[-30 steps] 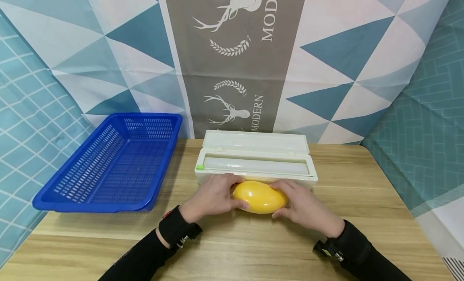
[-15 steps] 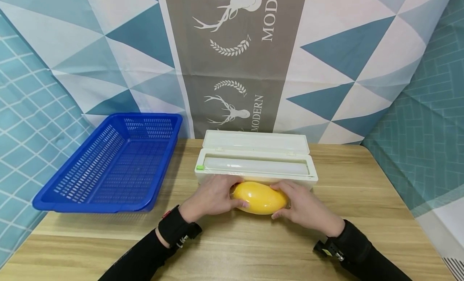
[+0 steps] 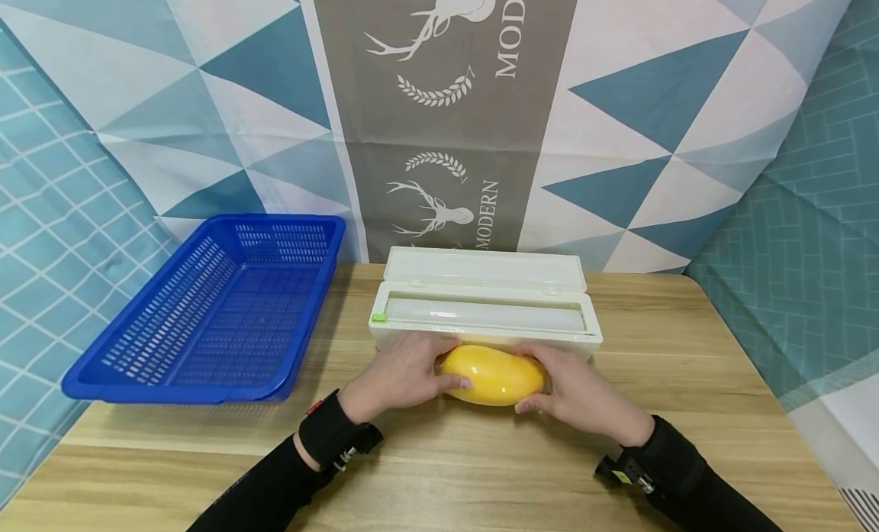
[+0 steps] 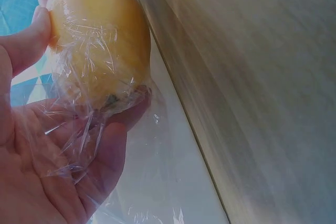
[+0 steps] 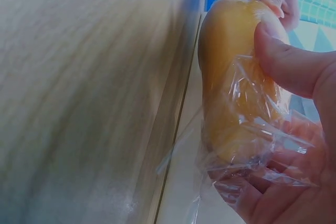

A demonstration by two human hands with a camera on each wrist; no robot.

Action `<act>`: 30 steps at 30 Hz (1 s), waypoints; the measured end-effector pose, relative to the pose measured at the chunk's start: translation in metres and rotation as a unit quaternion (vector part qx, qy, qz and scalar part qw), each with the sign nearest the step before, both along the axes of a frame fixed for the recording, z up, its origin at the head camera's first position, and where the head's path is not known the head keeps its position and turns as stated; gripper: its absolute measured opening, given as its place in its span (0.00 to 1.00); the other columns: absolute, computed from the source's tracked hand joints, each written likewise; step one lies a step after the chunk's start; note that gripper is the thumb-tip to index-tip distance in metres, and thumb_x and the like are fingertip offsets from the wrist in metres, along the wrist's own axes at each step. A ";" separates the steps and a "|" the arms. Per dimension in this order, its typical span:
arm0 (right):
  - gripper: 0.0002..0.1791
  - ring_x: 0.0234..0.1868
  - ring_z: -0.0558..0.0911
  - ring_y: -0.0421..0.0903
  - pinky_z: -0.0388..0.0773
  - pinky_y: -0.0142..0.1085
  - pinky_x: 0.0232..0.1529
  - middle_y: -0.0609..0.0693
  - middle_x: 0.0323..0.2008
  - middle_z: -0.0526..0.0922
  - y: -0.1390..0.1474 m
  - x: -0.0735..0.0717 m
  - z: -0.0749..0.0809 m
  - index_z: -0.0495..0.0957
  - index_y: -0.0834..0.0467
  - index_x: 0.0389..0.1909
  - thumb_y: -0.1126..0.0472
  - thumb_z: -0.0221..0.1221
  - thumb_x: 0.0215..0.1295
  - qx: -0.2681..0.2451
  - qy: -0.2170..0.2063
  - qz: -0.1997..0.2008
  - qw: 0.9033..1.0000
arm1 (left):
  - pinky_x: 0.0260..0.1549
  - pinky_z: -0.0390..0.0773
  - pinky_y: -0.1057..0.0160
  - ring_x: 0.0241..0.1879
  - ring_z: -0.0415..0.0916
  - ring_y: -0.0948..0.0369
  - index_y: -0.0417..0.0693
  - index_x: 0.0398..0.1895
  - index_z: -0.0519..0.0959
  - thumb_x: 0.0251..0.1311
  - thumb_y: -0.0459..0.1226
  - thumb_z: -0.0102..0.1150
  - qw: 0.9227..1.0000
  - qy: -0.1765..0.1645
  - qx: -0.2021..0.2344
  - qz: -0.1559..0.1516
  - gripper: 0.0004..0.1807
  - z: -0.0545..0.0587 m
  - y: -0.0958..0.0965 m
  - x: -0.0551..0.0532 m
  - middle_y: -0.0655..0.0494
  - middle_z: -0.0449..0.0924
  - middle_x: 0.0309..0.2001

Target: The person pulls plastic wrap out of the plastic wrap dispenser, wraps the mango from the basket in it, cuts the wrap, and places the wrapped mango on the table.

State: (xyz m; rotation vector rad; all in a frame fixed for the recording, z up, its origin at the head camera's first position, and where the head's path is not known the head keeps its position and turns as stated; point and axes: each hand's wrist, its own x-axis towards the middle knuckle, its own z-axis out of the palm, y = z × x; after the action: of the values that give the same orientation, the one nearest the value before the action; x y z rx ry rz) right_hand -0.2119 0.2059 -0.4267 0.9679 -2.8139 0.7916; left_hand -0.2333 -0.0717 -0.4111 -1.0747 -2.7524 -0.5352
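Note:
A smooth yellow mango (image 3: 493, 375) lies crosswise between my two hands, just in front of a white cling film dispenser (image 3: 484, 330). My left hand (image 3: 405, 372) grips its left end, thumb over the near side. At the right end my right hand (image 3: 573, 387) holds it with thumb and fingers. Clear cling film (image 4: 86, 135) covers the mango and bunches in loose folds over the left palm in the left wrist view. More wrinkled film (image 5: 262, 145) spreads over the right fingers in the right wrist view. Some fingertips are hidden behind the mango.
The dispenser's lid (image 3: 484, 269) stands raised at the back, and a film roll (image 3: 484, 312) lies inside. A green slider (image 3: 379, 317) sits at its left end. To the left is a blue plastic basket (image 3: 181, 392) on the wooden table (image 3: 439, 471). Patterned cloth hangs behind.
The mango has shifted and turned very slightly between my hands. Both hands keep their grip in nearly the same spot, and the dispenser and basket stay in place.

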 end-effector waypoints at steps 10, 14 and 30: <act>0.33 0.46 0.71 0.34 0.69 0.37 0.50 0.34 0.52 0.72 0.003 -0.001 -0.001 0.66 0.43 0.56 0.38 0.62 0.49 -0.040 -0.062 -0.004 0.997 | 0.22 0.63 0.66 0.23 0.64 0.67 0.61 0.35 0.73 0.57 0.66 0.42 0.999 -0.037 0.001 0.009 0.23 0.001 -0.001 -0.001 0.67 0.64 0.20; 0.30 0.45 0.72 0.36 0.69 0.39 0.49 0.33 0.50 0.73 0.004 -0.001 0.000 0.67 0.42 0.57 0.36 0.58 0.54 -0.065 -0.082 -0.004 0.995 | 0.23 0.65 0.66 0.23 0.65 0.67 0.63 0.37 0.73 0.60 0.66 0.37 0.998 -0.053 0.015 0.014 0.23 0.000 -0.001 -0.002 0.67 0.65 0.21; 0.23 0.42 0.73 0.39 0.70 0.40 0.45 0.36 0.45 0.74 0.007 -0.003 0.000 0.67 0.41 0.57 0.41 0.53 0.62 -0.086 -0.099 0.009 0.991 | 0.20 0.63 0.67 0.19 0.62 0.68 0.63 0.30 0.71 0.62 0.65 0.31 0.997 -0.055 0.034 0.033 0.24 0.000 0.001 0.000 0.66 0.59 0.17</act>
State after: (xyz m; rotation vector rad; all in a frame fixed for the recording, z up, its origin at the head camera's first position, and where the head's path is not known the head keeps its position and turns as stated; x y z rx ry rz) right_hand -0.2152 0.2132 -0.4262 0.9377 -2.8393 1.1710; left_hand -0.2334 -0.0705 -0.4113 -0.9623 -2.8302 -0.6927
